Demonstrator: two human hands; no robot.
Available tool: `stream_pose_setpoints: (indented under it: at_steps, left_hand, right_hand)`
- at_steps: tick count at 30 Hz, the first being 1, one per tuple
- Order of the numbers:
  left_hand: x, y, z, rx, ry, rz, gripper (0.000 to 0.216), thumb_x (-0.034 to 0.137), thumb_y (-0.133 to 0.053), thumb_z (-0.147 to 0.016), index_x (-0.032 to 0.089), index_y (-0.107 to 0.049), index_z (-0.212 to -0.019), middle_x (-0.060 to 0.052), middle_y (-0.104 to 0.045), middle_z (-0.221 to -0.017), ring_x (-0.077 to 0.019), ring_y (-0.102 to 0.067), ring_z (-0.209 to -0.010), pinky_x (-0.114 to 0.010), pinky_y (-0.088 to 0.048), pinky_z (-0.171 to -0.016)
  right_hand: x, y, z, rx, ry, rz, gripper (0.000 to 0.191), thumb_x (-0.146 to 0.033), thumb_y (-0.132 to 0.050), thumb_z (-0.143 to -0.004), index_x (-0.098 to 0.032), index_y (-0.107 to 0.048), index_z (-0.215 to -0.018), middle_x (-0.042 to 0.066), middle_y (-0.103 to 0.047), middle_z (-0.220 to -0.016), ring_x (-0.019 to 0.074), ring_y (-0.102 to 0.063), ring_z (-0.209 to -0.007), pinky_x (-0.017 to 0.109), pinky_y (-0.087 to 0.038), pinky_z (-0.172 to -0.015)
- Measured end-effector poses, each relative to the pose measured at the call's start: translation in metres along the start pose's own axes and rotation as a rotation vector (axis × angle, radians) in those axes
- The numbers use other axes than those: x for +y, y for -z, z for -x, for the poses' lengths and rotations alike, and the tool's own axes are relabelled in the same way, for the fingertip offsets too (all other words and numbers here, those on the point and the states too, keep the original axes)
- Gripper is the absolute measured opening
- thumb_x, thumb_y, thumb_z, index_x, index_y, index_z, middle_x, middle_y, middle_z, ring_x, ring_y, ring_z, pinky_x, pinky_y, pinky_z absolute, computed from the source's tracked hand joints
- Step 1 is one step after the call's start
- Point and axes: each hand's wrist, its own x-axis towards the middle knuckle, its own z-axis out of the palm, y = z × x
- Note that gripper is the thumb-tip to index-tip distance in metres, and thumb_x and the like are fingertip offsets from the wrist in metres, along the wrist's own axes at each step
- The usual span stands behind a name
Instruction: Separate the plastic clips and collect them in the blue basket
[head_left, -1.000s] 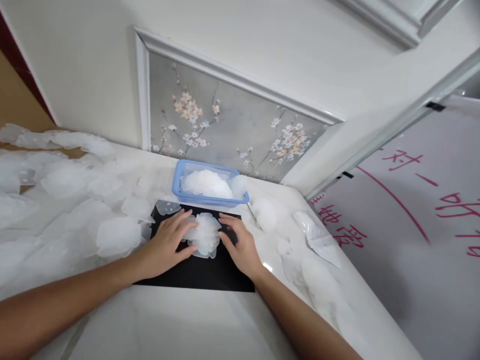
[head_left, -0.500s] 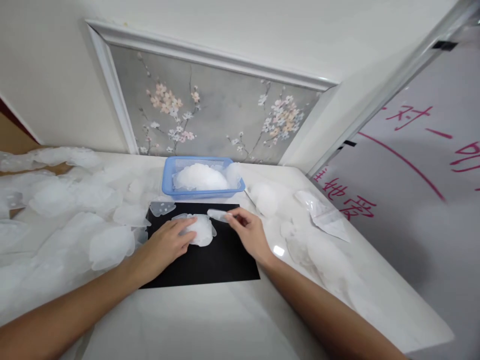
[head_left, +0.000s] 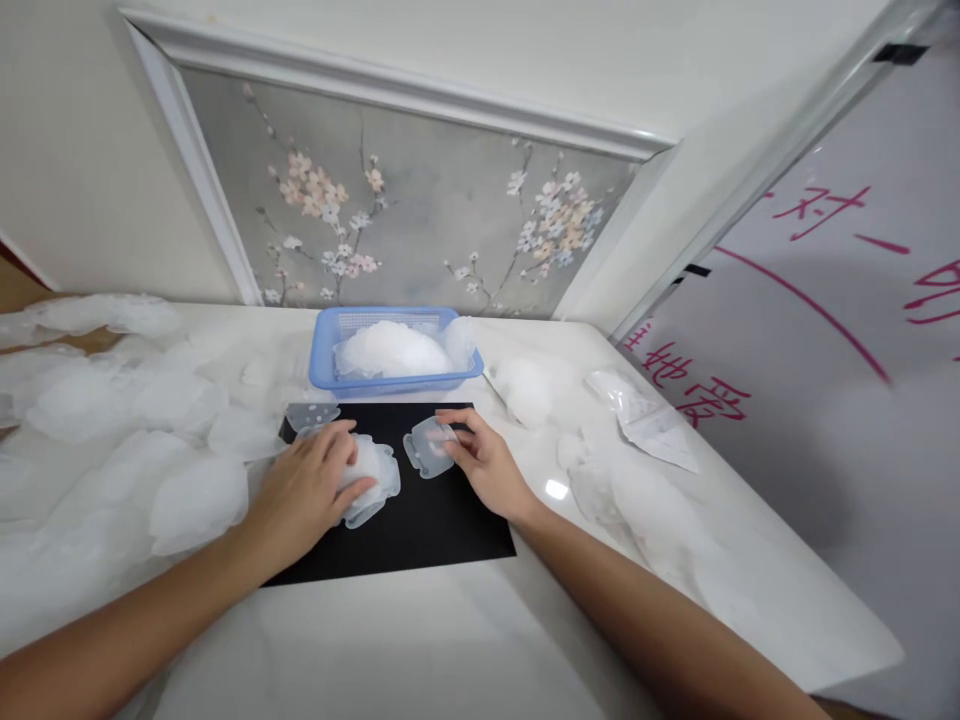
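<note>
My right hand (head_left: 486, 462) pinches the right edge of a thin, translucent, frosted plastic piece (head_left: 427, 450) with wavy edges, held over the black mat (head_left: 442, 530). Beside it, my left hand (head_left: 307, 485) is curled over a stack of similar plastic pieces (head_left: 379, 475) on the mat, thumb at the near side and fingers at the far side. Part of the stack is hidden under that hand. Another clear piece with white dots (head_left: 313, 415) lies at the mat's far left corner.
Behind the mat stands a blue basket (head_left: 322, 350) holding whitish translucent pieces. Large heaps of them (head_left: 180, 500) cover the table's left side, with more (head_left: 660, 520) on the right. A clear plastic bag (head_left: 649, 425) lies near the whiteboard (head_left: 810, 450).
The piece in my right hand has turned from nearly edge-on to show its flat face. My left hand has moved left and nearer with the stack, widening the space between the two.
</note>
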Motion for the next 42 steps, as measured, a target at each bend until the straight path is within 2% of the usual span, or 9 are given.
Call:
stream_pose_setpoints:
  at_steps: [4, 11, 15, 19, 26, 30, 35, 39, 42]
  left_hand:
    - [-0.004, 0.000, -0.004, 0.068, -0.004, -0.108, 0.033, 0.028, -0.049, -0.094, 0.016, -0.056, -0.124, -0.017, -0.066, -0.124, -0.0357, -0.061, -0.107, -0.050, -0.048, -0.082]
    - [0.000, 0.001, 0.002, 0.255, -0.173, -0.133, 0.038, 0.008, -0.046, -0.093, 0.023, -0.058, -0.125, -0.012, -0.060, -0.111, -0.0286, -0.054, -0.102, -0.044, -0.045, -0.087]
    - [0.005, 0.003, 0.007, 0.287, -0.163, -0.010, 0.026, 0.017, -0.054, -0.090, 0.021, -0.056, -0.115, -0.008, -0.047, -0.099, -0.0255, -0.049, -0.092, -0.041, -0.047, -0.082]
    - [0.012, 0.012, 0.011, 0.231, -0.117, 0.282, 0.034, 0.025, -0.058, -0.081, 0.020, -0.047, -0.113, -0.006, -0.039, -0.098, -0.0248, -0.046, -0.089, -0.038, -0.046, -0.074]
    - [0.016, 0.021, 0.012, 0.131, -0.028, 0.624, 0.024, 0.008, -0.049, -0.079, 0.025, -0.036, -0.090, 0.000, -0.037, -0.090, -0.0173, -0.040, -0.077, -0.032, -0.040, -0.069]
    - [0.011, 0.014, 0.016, 0.104, -0.030, 0.800, 0.026, 0.007, -0.041, -0.088, 0.025, -0.043, -0.107, -0.004, -0.048, -0.100, -0.0175, -0.045, -0.081, -0.033, -0.043, -0.072]
    - [0.007, 0.005, 0.018, 0.087, 0.013, 1.044, 0.030, 0.022, -0.038, -0.100, 0.030, -0.039, -0.129, -0.008, -0.060, -0.126, -0.0217, -0.057, -0.107, -0.040, -0.048, -0.091]
    - [0.010, 0.009, 0.009, -0.030, 0.255, 1.328, 0.021, 0.039, -0.046, -0.098, 0.028, -0.057, -0.112, -0.007, -0.052, -0.146, -0.0299, -0.051, -0.131, -0.046, -0.049, -0.101]
    - [0.011, 0.014, 0.002, -0.165, 0.458, 1.539, 0.030, 0.049, -0.054, -0.093, 0.024, -0.067, -0.102, -0.010, -0.064, -0.132, -0.0344, -0.062, -0.119, -0.049, -0.053, -0.098]
  right_hand:
    - [0.003, 0.003, -0.001, -0.001, 0.003, -0.018, 0.021, -0.033, -0.056, -0.088, -0.025, -0.056, -0.107, 0.006, -0.063, -0.125, 0.0199, -0.065, -0.099, 0.038, -0.050, -0.089]
    - [0.002, 0.007, -0.004, 0.031, -0.032, -0.137, 0.024, -0.045, -0.061, -0.087, -0.025, -0.059, -0.098, 0.003, -0.066, -0.098, 0.0192, -0.064, -0.090, 0.035, -0.053, -0.083]
    - [-0.001, 0.009, -0.004, 0.007, -0.042, -0.164, 0.027, -0.040, -0.071, -0.081, -0.026, -0.060, -0.101, 0.002, -0.065, -0.103, 0.0189, -0.065, -0.091, 0.036, -0.054, -0.086]
    - [0.001, 0.009, -0.006, 0.020, -0.077, -0.258, 0.025, -0.037, -0.073, -0.077, -0.026, -0.063, -0.098, 0.001, -0.064, -0.105, 0.0188, -0.065, -0.093, 0.037, -0.055, -0.087]
    - [0.002, 0.009, -0.007, 0.016, -0.120, -0.344, 0.023, -0.038, -0.077, -0.074, -0.025, -0.067, -0.091, 0.002, -0.069, -0.100, 0.0236, -0.066, -0.103, 0.043, -0.052, -0.095]
    - [0.000, 0.009, -0.006, 0.022, -0.151, -0.345, 0.026, -0.037, -0.077, -0.073, -0.025, -0.069, -0.094, 0.003, -0.071, -0.101, 0.0249, -0.066, -0.107, 0.044, -0.050, -0.099]
    - [0.000, 0.008, -0.007, 0.033, -0.162, -0.314, 0.039, -0.033, -0.081, -0.067, -0.026, -0.069, -0.104, 0.003, -0.073, -0.109, 0.0270, -0.066, -0.110, 0.045, -0.048, -0.102]
    - [-0.003, 0.005, -0.004, 0.066, -0.137, -0.257, 0.056, -0.029, -0.081, -0.066, -0.027, -0.063, -0.119, 0.002, -0.073, -0.111, 0.0256, -0.067, -0.106, 0.045, -0.050, -0.100]
    - [-0.003, 0.004, -0.002, 0.078, -0.115, -0.230, 0.068, -0.026, -0.081, -0.067, -0.027, -0.056, -0.130, 0.003, -0.073, -0.108, 0.0239, -0.068, -0.102, 0.044, -0.049, -0.100]
